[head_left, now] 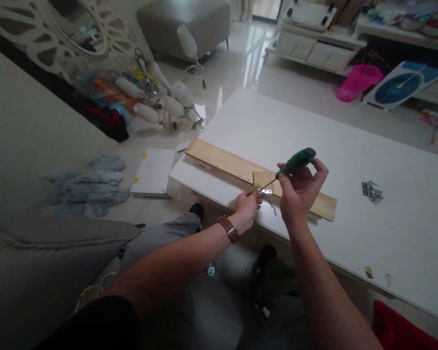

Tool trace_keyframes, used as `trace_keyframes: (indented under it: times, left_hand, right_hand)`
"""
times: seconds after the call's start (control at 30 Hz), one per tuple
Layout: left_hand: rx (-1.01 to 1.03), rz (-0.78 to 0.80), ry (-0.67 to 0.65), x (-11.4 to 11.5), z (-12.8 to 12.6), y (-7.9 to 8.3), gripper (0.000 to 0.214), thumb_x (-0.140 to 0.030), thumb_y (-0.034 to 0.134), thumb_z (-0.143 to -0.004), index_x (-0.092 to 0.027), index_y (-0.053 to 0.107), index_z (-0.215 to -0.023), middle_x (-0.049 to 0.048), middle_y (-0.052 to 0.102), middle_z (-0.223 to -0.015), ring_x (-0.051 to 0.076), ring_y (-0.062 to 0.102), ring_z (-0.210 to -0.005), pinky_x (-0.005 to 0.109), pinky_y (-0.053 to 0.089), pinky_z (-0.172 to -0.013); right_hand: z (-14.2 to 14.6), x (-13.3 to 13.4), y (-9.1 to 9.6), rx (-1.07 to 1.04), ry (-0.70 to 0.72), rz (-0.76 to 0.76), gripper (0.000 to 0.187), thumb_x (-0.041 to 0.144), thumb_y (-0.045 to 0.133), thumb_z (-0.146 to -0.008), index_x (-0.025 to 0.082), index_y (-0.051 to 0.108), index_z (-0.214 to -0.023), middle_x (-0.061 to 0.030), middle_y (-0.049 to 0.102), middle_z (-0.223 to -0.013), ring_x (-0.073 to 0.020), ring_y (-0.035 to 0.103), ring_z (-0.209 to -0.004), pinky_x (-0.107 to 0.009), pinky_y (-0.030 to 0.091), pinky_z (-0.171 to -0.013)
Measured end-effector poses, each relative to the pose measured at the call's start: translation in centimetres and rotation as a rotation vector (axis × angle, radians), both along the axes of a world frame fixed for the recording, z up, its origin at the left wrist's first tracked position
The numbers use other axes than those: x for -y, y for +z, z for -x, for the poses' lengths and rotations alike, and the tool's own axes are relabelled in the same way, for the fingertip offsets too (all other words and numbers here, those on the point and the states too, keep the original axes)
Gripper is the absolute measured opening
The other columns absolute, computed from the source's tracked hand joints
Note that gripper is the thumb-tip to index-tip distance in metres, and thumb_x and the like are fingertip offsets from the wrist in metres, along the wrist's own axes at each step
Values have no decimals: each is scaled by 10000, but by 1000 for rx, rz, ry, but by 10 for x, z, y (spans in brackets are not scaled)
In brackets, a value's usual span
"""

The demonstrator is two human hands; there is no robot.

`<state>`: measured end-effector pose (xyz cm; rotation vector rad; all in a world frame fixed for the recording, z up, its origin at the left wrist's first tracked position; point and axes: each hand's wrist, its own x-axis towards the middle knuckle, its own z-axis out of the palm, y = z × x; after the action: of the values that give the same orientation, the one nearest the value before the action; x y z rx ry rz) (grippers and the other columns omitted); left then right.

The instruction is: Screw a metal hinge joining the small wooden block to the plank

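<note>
My right hand [300, 187] is wrapped around a screwdriver [295, 163] with a green handle. Its shaft slants down to the left, and the tip is at a small metal bracket [265, 191]. My left hand [247, 210], with a brown strap on the wrist, pinches at the bracket's left end; whether a screw is between the fingertips cannot be made out. The bracket lies against a short wooden block [262, 179] on a long wooden board [222, 161]. Loose screws [273, 208] lie just below the bracket on the white panel [336, 155].
More metal brackets [372, 192] lie in a pile to the right. A white box-like piece [154, 171] is on the floor at left, near a grey cloth [91, 187] and a lamp with several shades [175, 99]. A pink basket [358, 82] and a fan [397, 85] stand beyond the panel.
</note>
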<state>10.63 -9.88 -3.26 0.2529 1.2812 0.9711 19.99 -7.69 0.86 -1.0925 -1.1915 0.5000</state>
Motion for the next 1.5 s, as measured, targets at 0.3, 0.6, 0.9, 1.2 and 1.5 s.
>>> trace_keyframes:
  times: [0.3,0.6,0.9,1.2,1.5]
  left_hand:
    - [-3,10,10,-1,-1,-2,97,-170,706,-928,-145,659,-847,66,710,-843,104,588,-650,248,440,-643]
    - [6,-5,-3,0,0,-1,107,-153,686,-926,-137,666,-823,72,709,-831,103,582,-652,247,433,-646]
    - [0,18,15,-1,0,1,140,-143,682,-928,-148,659,-791,59,696,-799,108,578,-642,260,435,-653]
    - [5,-4,3,1,1,-1,116,-167,682,-942,-154,663,-829,68,716,-852,104,586,-658,246,437,-651]
    - [6,-4,4,1,1,1,109,-150,661,-943,-146,660,-834,63,709,-839,91,579,-635,233,430,-630]
  right_hand:
    - [-2,-1,0,6,-53,6,685,342,824,-803,365,413,-1351,1,631,-1047,-217,728,-909,-445,665,-832]
    - [-2,0,0,52,-61,-37,662,374,843,-810,359,433,-1330,-16,623,-1079,-216,731,-871,-467,668,-832]
    - [-1,1,-2,35,-53,3,671,292,819,-819,338,445,-1374,-15,709,-1053,-259,776,-985,-515,656,-904]
    - [1,1,3,-17,-44,-22,659,268,809,-796,360,441,-1334,19,639,-1038,-225,767,-959,-456,657,-887]
    - [-1,0,3,-2,-42,-14,659,237,827,-773,346,457,-1308,20,635,-1028,-195,730,-897,-372,631,-762]
